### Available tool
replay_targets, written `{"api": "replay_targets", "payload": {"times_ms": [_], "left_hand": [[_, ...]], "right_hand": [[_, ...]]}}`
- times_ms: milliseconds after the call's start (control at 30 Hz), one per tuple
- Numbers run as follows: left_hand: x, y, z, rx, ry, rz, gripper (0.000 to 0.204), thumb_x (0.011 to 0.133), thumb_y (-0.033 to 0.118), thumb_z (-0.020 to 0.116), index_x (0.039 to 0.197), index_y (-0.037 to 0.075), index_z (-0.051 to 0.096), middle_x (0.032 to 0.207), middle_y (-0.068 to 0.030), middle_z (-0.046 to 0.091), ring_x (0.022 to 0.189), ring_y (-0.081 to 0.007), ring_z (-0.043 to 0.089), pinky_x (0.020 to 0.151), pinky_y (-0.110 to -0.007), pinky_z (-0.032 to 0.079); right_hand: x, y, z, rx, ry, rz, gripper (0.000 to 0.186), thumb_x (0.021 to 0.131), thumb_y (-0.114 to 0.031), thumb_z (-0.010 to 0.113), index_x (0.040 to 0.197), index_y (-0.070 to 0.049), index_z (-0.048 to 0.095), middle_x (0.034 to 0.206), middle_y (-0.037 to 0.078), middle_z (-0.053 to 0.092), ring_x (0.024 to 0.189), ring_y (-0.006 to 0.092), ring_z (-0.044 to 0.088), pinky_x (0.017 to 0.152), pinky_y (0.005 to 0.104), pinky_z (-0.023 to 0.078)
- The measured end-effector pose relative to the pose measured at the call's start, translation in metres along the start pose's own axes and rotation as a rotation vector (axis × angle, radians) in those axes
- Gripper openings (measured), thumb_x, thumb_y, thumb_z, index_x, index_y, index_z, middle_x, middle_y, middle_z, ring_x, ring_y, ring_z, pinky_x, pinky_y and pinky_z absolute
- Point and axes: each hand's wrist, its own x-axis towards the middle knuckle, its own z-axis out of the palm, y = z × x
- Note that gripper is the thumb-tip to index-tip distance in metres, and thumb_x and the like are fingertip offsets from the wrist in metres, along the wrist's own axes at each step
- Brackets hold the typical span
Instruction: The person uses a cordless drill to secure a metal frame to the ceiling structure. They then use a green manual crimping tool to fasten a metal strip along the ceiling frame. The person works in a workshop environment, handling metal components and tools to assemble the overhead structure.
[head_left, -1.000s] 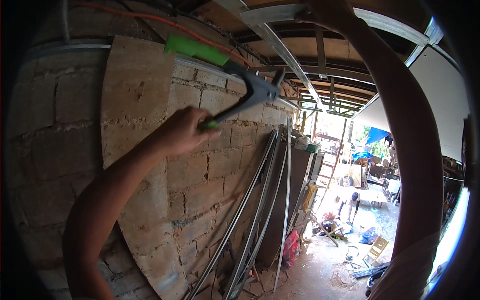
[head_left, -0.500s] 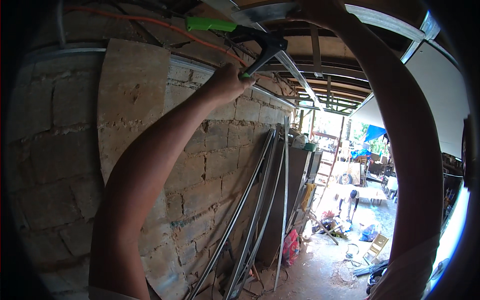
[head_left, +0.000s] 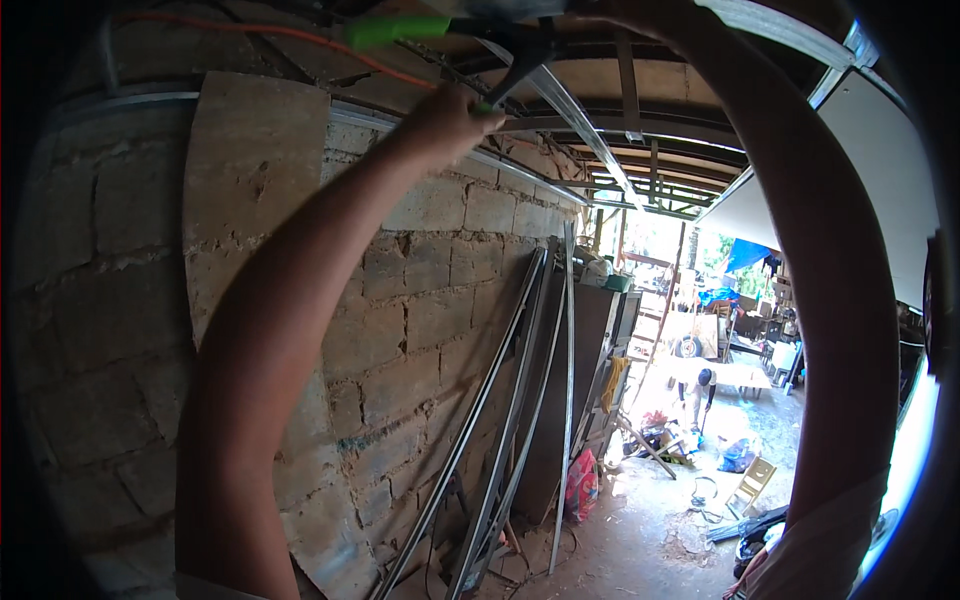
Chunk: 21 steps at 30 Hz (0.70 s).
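Raised toward the ceiling, my left hand is closed around one handle of a green-and-black hand tool. Its other arm, ending in a bright green grip, sticks out to the left and is smeared by motion. My right hand reaches up at the top edge, beside a pale metal-looking piece. The picture's rim cuts that hand off, so its fingers are hidden. Just past the tool, a shiny metal ceiling channel runs away from me.
To my left stands a block wall with a plywood sheet. Long metal profiles lean against it beside a dark cabinet. A white panel hangs at the right. Farther off, a person bends over among scattered items.
My left hand and the tool have moved up and slightly left. My right hand has also risen, more of it now out of the picture. The whole view has shifted a little.
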Motion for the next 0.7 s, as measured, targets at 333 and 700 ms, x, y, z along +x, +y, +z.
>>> {"api": "replay_targets", "payload": {"times_ms": [333, 700], "left_hand": [[-0.024, -0.037, -0.007, 0.094, -0.145, -0.147, 0.03, 0.092, 0.029, 0.068, 0.084, 0.001, 0.064, 0.054, -0.0009, 0.049, 0.041, -0.0108, 0.046, 0.039, -0.031, 0.036], [-0.027, -0.008, -0.025, 0.11, -0.17, -0.177, 0.032, 0.097, 0.032, 0.062, 0.09, 0.0, 0.062, 0.057, 0.002, 0.044, 0.041, -0.0072, 0.039, 0.037, -0.026, 0.031]], "right_hand": [[0.006, -0.02, 0.017, 0.217, 0.042, 0.002, 0.041, 0.073, -0.051, 0.078, 0.088, -0.013, 0.071, 0.085, 0.011, 0.071, 0.087, 0.0314, 0.069, 0.076, 0.0457, 0.05], [0.015, -0.013, -0.001, 0.2, -0.049, 0.045, 0.053, 0.066, -0.054, 0.081, 0.093, -0.009, 0.072, 0.091, 0.014, 0.07, 0.091, 0.0343, 0.067, 0.078, 0.046, 0.049]]}}
